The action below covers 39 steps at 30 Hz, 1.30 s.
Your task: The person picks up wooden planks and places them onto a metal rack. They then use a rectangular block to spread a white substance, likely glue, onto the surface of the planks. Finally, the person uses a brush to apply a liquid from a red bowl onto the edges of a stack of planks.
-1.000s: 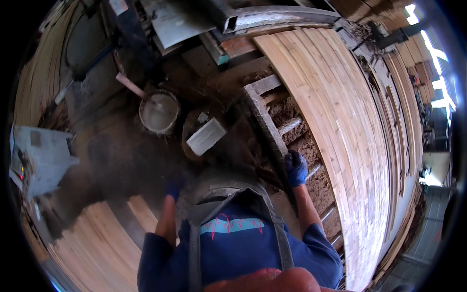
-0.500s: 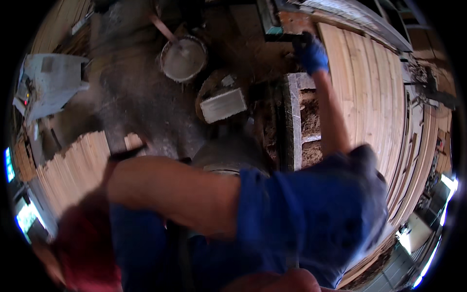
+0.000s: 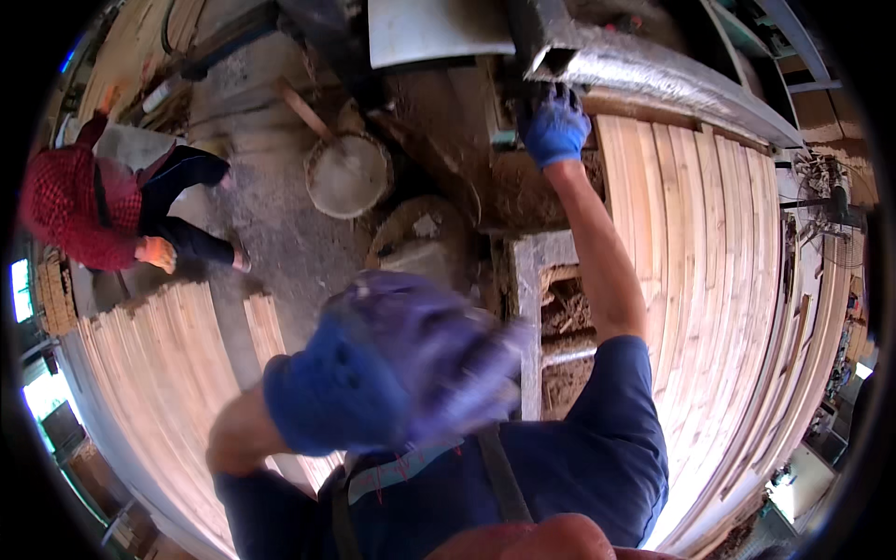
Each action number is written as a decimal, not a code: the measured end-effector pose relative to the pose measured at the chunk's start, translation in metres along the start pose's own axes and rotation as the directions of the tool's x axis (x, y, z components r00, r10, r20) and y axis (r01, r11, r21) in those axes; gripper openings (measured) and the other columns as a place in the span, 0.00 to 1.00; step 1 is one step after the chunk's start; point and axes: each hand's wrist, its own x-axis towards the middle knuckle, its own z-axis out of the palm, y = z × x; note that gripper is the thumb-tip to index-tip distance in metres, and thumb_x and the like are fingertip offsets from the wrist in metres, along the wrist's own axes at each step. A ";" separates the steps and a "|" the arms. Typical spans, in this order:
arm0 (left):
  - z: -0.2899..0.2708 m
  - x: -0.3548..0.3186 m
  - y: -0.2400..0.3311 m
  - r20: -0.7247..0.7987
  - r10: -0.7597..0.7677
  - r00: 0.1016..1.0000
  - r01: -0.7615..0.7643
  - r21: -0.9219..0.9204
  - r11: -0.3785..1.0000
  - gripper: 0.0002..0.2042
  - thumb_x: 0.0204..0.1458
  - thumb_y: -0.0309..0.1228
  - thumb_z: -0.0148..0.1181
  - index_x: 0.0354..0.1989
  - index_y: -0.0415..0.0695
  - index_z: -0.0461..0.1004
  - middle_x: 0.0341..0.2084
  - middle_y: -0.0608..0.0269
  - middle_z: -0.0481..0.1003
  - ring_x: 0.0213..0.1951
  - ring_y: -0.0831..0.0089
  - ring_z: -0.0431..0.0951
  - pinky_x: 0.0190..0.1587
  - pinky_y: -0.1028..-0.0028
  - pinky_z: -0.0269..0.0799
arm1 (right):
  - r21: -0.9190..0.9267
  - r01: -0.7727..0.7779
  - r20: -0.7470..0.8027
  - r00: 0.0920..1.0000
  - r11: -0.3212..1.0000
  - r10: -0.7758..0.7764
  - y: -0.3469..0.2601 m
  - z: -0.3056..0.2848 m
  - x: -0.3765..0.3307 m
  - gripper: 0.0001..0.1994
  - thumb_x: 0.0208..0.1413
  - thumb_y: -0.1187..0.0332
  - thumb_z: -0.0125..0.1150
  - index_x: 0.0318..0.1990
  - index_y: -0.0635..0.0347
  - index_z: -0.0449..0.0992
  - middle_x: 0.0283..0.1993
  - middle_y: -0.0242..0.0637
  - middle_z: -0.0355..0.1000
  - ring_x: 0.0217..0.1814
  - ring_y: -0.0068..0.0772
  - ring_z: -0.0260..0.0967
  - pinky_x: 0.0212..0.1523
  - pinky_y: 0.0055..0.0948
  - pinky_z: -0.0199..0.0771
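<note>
The right hand, in a blue work glove, has gone from the edge of the wide stack of pale sawn wooden planks up to the far end of the machine, where it now rests under the mouth of a long grey metal channel; its grip is curled, but whether it clasps anything I cannot tell. The left hand, also blue-gloved, has swung up close to the camera and is blurred, so its grip is unreadable. The shallow round woven basket lies on the dusty floor, well apart from both hands. A crouching person in a red top has come into view at left.
</note>
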 end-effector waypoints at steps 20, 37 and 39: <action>-0.110 0.106 -0.185 0.066 0.143 0.987 -0.148 0.708 0.690 0.26 0.54 0.48 0.49 0.56 0.44 0.67 0.52 0.46 0.67 0.50 0.51 0.70 0.52 0.54 0.65 | -0.175 -0.330 0.342 0.863 0.928 0.372 -0.001 -0.081 -0.083 0.21 0.51 0.52 0.56 0.46 0.55 0.71 0.45 0.45 0.73 0.48 0.49 0.71 0.46 0.48 0.70; -0.223 0.312 -0.278 -0.507 0.153 0.848 0.308 0.706 0.638 0.37 0.49 0.48 0.55 0.66 0.46 0.51 0.65 0.39 0.50 0.51 0.41 0.70 0.51 0.47 0.67 | -0.193 -0.965 -0.178 0.210 0.175 0.961 -0.052 -0.267 -0.441 0.13 0.49 0.65 0.58 0.39 0.65 0.75 0.40 0.52 0.74 0.44 0.52 0.71 0.46 0.42 0.70; -0.220 0.311 -0.268 -0.490 0.157 0.857 0.305 0.729 0.613 0.38 0.49 0.49 0.55 0.67 0.47 0.51 0.65 0.38 0.50 0.51 0.41 0.71 0.50 0.48 0.68 | -0.184 -0.967 -0.230 0.214 0.173 0.949 -0.051 -0.270 -0.453 0.11 0.49 0.65 0.57 0.35 0.63 0.74 0.36 0.53 0.73 0.41 0.52 0.71 0.43 0.43 0.69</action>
